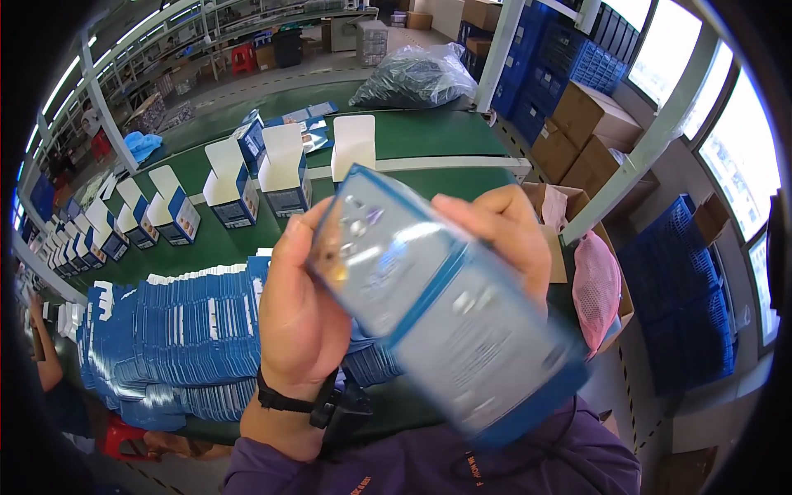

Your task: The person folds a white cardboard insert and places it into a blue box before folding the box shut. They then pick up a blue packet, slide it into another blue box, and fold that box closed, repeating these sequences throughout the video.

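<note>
Blue-grey carton [455, 309] in two-handed grip [304, 326]

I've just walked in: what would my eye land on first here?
Probably the blurred blue-and-grey carton held between the left hand and the right hand in the middle. Beyond it, a row of open boxes with raised white flaps stretches to the left, and nearer, left of the hands, lie densely packed flat blue cartons.
</note>
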### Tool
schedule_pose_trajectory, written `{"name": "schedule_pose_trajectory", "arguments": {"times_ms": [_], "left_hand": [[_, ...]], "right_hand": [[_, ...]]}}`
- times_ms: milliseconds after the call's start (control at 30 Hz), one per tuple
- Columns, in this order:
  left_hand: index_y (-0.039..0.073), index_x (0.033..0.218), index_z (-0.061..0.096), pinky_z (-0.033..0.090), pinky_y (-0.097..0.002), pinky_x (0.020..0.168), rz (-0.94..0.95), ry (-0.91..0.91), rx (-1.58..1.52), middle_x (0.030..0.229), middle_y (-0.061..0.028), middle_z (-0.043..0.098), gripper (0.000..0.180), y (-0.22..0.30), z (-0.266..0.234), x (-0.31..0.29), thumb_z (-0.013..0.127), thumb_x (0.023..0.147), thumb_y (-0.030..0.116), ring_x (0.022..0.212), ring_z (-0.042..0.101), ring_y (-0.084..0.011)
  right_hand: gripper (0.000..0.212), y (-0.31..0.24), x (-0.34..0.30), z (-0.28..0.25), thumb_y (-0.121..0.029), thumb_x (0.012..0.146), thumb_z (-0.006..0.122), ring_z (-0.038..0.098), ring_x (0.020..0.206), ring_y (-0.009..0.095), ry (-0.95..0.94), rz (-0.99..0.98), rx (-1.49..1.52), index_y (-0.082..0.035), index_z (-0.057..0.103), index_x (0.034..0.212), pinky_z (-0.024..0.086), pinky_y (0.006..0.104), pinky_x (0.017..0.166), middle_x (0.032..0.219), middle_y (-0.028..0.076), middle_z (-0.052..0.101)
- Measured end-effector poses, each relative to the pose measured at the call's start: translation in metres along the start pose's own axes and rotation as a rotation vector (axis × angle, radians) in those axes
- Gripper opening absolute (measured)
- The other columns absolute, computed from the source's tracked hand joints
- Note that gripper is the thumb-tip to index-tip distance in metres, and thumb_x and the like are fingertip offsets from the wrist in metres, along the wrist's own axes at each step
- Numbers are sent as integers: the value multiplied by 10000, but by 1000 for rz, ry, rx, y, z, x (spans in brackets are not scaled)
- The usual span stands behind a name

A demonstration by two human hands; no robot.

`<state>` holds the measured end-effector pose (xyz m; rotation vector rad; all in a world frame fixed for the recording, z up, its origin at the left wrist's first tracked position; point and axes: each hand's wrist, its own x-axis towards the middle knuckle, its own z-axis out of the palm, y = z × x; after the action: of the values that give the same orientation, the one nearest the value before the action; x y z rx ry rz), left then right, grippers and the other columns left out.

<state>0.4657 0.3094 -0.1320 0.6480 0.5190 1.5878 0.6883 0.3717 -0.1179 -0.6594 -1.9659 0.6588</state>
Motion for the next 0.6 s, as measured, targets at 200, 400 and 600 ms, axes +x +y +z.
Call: {"name": "schedule_pose_trajectory", "arguments": {"times_ms": [200, 400, 600], "left_hand": [[-16, 1462, 361, 364, -466, 1127, 489, -14, 221, 1408, -225, 487, 602, 22, 13, -18, 538, 961, 267, 1330, 471, -335], [-28, 1461, 352, 359, -482, 1125, 477, 2, 291, 1394, -250, 486, 661, 15, 17, -12, 605, 899, 211, 1334, 464, -356], [-61, 1468, 323, 328, -519, 1153, 567, -43, 365, 1408, -306, 462, 627, 17, 11, -8, 528, 944, 215, 1363, 436, -406]], "right_hand": [[372, 149, 54, -15, -267, 923, 553, 711, 836, 306, 258, 592, -296, 66, 667, 1045, 548, 395, 761, 888, 218, 718], [447, 269, 76, 12, -345, 925, 605, 722, 725, 302, -15, 722, -495, 78, 675, 1050, 554, 381, 705, 831, 236, 712], [571, 201, 7, 4, -460, 923, 685, 702, 973, 292, -106, 677, -477, 51, 680, 1177, 545, 366, 826, 1035, 223, 723]]}}
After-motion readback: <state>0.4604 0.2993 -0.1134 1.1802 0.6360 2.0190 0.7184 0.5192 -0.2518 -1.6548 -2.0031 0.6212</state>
